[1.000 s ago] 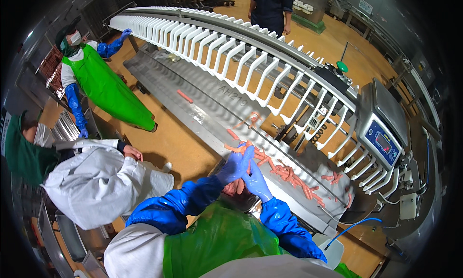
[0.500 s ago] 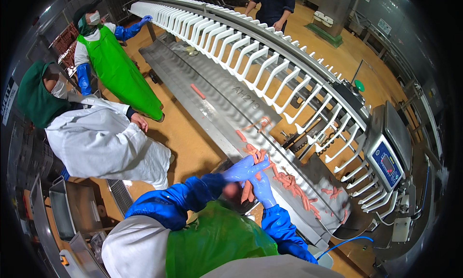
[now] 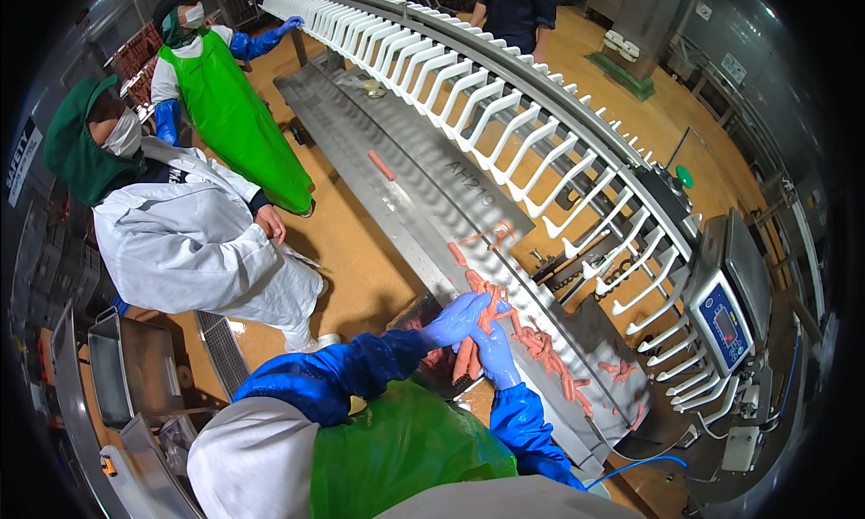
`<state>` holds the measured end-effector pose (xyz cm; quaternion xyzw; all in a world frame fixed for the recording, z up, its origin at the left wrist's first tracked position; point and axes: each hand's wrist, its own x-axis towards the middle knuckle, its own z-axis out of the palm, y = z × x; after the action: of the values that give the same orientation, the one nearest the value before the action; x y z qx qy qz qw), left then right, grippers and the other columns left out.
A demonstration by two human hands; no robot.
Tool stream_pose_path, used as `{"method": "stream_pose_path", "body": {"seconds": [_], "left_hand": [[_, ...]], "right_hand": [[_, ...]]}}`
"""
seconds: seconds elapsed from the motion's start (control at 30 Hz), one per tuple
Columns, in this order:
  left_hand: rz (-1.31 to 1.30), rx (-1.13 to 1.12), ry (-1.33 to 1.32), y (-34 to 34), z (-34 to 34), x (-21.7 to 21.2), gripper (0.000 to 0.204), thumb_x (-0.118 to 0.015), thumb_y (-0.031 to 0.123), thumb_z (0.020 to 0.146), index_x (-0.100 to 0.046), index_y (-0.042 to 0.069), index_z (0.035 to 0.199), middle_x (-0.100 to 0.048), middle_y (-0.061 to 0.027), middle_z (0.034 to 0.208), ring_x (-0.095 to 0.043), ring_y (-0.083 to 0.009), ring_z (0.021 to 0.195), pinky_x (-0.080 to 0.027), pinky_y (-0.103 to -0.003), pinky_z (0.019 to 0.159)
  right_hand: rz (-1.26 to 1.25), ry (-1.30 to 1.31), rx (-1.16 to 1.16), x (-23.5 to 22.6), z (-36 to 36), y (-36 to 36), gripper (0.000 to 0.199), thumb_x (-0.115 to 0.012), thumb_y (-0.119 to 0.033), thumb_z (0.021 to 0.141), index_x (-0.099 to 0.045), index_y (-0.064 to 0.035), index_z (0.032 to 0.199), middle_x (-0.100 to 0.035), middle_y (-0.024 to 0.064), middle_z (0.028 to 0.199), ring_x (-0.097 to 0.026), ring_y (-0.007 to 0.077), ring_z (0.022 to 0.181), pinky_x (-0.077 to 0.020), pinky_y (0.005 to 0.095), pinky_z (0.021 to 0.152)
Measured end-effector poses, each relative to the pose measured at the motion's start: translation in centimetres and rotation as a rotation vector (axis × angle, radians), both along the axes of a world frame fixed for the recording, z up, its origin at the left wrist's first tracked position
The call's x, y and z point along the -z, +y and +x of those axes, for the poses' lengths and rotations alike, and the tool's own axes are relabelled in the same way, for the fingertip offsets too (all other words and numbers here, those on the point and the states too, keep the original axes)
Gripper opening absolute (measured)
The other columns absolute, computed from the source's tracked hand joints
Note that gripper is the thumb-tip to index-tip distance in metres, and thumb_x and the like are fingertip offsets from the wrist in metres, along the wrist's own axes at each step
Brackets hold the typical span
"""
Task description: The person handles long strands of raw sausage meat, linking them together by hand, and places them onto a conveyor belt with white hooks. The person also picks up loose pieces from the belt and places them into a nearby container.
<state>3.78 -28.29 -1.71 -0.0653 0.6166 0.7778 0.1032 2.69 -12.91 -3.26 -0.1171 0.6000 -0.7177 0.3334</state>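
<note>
In blue gloves, my left hand [image 3: 456,321] and my right hand [image 3: 495,355] are close together over the near edge of a metal table [image 3: 416,214]. Their fingers are closed round pinkish sausages [image 3: 467,361], some of which hang down below the hands in front of my green apron. More loose sausages [image 3: 542,351] lie heaped on the table to the right of my hands. A short sausage piece [image 3: 457,253] rests just beyond them, and a single sausage [image 3: 381,165] lies farther up the table.
White hooks [image 3: 505,113] line a long rail above the table's far side. A scale with a blue panel [image 3: 726,325] stands at right. Two people in green head covers, one in a white coat [image 3: 189,240], one in a green apron [image 3: 230,113], stand at left; another person [image 3: 515,14] is beyond the rail.
My view has shifted slightly, moving the scene in the picture. Both hands stay together on the sausages, with the fingers slightly repositioned. The person in the white coat has raised their head.
</note>
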Motion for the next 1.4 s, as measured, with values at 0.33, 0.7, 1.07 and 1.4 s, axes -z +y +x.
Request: {"method": "stream_pose_path", "body": {"seconds": [0.33,0.7,1.07,1.4], "left_hand": [[-0.133,0.175,0.164,-0.8,0.5,-0.7,0.04,-0.044,0.036,0.104,-0.062,0.001,0.102,-0.065,-0.0099,0.092,-0.064,-0.0174,0.076,-0.051,-0.034,0.071],[-0.834,0.749,0.432,-2.8,-2.2,-5.2,0.04,-0.047,0.036,0.096,-0.066,0.001,0.1,-0.067,-0.0189,0.09,-0.066,-0.0322,0.079,-0.051,-0.046,0.074],[-1.137,1.211,0.303,-1.8,-1.4,-9.7,0.04,-0.054,0.041,0.091,-0.069,0.009,0.109,-0.069,-0.0182,0.104,-0.064,-0.0393,0.094,-0.049,-0.049,0.083],[-1.242,1.093,0.43,-2.4,-1.0,-7.4,0.035,-0.061,0.032,0.08,-0.068,0.009,0.105,-0.07,-0.0171,0.098,-0.065,-0.0386,0.09,-0.05,-0.047,0.079]], "right_hand": [[0.095,0.241,0.065,0.2,1.0,0.1,0.034,-0.06,-0.013,0.095,-0.053,0.0035,0.123,-0.062,0.0097,0.114,-0.058,0.0177,0.103,-0.0477,0.0319,0.09],[0.315,0.653,-0.101,-8.7,-2.7,4.0,0.057,-0.061,-0.011,0.088,-0.044,0.0002,0.14,-0.052,0.0157,0.136,-0.046,0.0264,0.131,-0.032,0.0375,0.112],[0.442,0.25,-0.687,-3.6,-3.8,2.3,0.023,-0.054,-0.013,0.09,-0.063,0.001,0.107,-0.061,0.0046,0.087,-0.056,0.0199,0.082,-0.047,0.0321,0.08],[0.447,1.064,-0.656,2.7,-5.0,3.7,0.015,-0.048,-0.008,0.092,-0.06,0.0006,0.088,-0.059,0.0112,0.077,-0.053,0.0236,0.068,-0.0447,0.0354,0.065]]}}
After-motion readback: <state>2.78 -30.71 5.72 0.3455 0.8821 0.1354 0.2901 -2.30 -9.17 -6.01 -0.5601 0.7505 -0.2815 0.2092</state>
